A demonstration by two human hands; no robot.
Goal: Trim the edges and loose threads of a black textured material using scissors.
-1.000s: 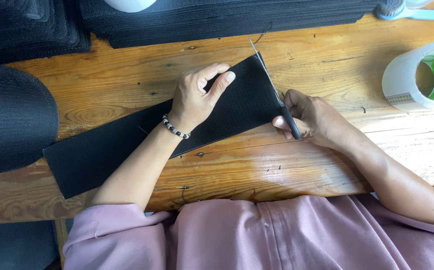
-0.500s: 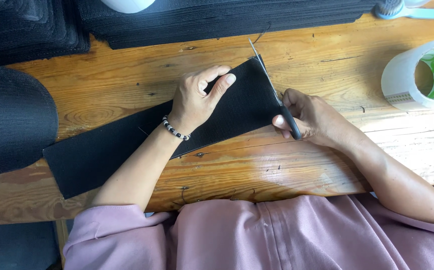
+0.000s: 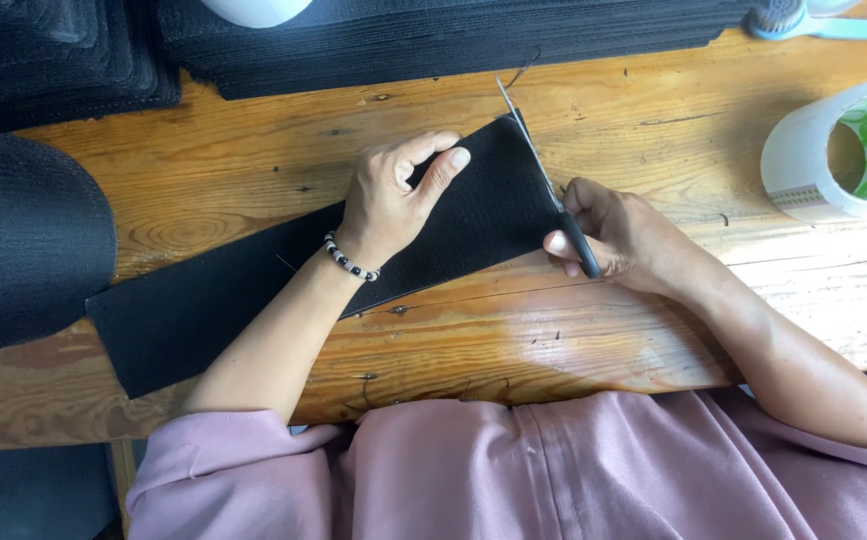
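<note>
A long black strip (image 3: pixel 253 300) of coarse, woven-looking fabric lies slantwise across the wooden table (image 3: pixel 653 140), running from the lower left up to the middle. The left hand (image 3: pixel 388 200) rests flat on the upper end of the strip, fingers loosely bent and spread, pressing it down without gripping anything; a beaded bracelet (image 3: pixel 350 262) circles the wrist. Just beside the strip's far end, the right hand (image 3: pixel 618 230) is closed around the dark handle of a pair of scissors (image 3: pixel 543 175), whose thin metal blades run along the strip's cut edge, the tip poking past the top corner.

The scissor handles are mostly hidden inside the fist, so how far the blades are apart is hard to tell. The forearm covers part of the strip. A big roll of black webbing (image 3: pixel 23 240) is cut off at the left edge, and flat stacks of black fabric (image 3: pixel 433 40) run off the top. A roll of clear tape (image 3: pixel 838 150) with a green-patterned core stands at the right, well apart from the hands
</note>
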